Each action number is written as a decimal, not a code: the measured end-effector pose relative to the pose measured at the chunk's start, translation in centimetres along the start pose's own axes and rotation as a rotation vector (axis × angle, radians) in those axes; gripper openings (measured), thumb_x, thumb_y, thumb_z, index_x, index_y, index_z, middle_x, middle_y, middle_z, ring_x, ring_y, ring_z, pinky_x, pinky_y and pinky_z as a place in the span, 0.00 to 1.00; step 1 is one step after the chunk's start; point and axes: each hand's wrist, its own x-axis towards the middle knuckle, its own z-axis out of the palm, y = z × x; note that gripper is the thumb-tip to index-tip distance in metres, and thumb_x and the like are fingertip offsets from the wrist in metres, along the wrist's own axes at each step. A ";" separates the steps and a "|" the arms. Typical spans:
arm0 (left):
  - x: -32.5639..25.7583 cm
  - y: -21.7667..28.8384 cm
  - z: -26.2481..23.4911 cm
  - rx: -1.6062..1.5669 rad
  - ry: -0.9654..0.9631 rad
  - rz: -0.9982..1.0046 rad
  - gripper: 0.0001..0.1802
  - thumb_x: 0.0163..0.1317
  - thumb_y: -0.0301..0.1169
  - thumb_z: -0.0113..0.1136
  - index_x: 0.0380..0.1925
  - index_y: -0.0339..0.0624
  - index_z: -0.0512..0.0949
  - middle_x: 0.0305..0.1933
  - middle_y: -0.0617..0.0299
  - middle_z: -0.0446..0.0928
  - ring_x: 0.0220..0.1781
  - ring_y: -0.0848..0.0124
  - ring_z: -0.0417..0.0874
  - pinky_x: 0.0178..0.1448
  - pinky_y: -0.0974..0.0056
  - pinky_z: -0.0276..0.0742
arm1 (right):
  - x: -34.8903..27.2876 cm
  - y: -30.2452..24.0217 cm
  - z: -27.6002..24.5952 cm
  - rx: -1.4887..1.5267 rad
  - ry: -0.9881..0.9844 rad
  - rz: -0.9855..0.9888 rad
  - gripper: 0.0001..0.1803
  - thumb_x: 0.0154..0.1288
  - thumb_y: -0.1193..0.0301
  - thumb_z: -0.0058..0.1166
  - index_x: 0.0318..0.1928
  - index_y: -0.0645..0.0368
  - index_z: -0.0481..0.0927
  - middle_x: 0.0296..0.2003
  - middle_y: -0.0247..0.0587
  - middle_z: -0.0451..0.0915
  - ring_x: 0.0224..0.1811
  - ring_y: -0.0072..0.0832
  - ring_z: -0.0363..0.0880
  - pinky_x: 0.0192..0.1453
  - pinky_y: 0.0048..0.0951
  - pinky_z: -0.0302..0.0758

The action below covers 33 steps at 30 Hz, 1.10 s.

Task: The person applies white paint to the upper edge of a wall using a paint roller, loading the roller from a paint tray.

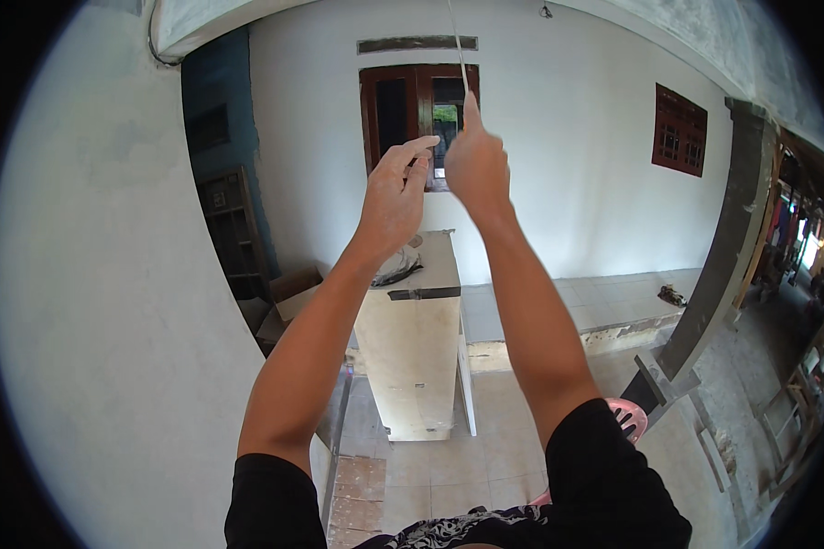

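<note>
Right hand [479, 169] raised at about face height, fingers curled in a fist with the index finger extended upward; appears to grasp the lower end of a thin pale strip [458, 41]. Left hand [396, 192] raised just beside it, fingers half bent and pointing toward the right hand; nothing seen in its grasp. Both forearms bare, black sleeves [279, 503] above the elbows. Below the hands in view: tall cream cabinet [407, 357], scuffed, with a dark patch at its upper front edge and a coiled bundle [399, 266] on top, partly hidden by the left wrist. Floor [504, 412] of pale tiles, brown sheets [359, 480] at lower left, pink chair [628, 418] partly behind the right sleeve. Behind the cabinet, a raised tiled ledge [604, 295] bears a small dark object, kind unclear. Beyond it, white wall [568, 119] with a brown-framed window [372, 91] and a smaller brown window [679, 131] at right. Grey post [719, 247] stands right; plain pale wall [110, 274] fills the left. Strip position: directly above the right hand, meeting the raised index finger and running up, leaning slightly left, to the top of view; cord or rod, cannot tell.
</note>
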 end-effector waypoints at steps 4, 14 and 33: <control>0.5 0.8 1.1 -0.010 0.002 0.023 0.20 0.82 0.34 0.49 0.68 0.47 0.78 0.59 0.52 0.81 0.48 0.64 0.82 0.60 0.60 0.79 | 2.5 0.1 -1.8 0.013 0.056 -0.002 0.37 0.71 0.75 0.49 0.80 0.55 0.62 0.35 0.65 0.86 0.39 0.60 0.88 0.47 0.55 0.83; 0.4 1.4 3.1 -0.017 -0.020 0.042 0.19 0.82 0.33 0.49 0.67 0.47 0.79 0.58 0.54 0.81 0.47 0.65 0.81 0.60 0.60 0.78 | 0.4 2.9 -2.9 -0.004 0.006 0.040 0.34 0.75 0.72 0.48 0.80 0.53 0.63 0.35 0.66 0.86 0.39 0.61 0.88 0.46 0.55 0.83; -0.3 4.1 5.1 0.039 0.028 0.034 0.19 0.82 0.34 0.49 0.67 0.49 0.79 0.58 0.53 0.81 0.48 0.65 0.81 0.60 0.60 0.78 | -1.5 5.1 -5.9 -0.033 -0.032 -0.002 0.38 0.68 0.78 0.51 0.79 0.59 0.63 0.34 0.62 0.86 0.37 0.57 0.88 0.45 0.54 0.83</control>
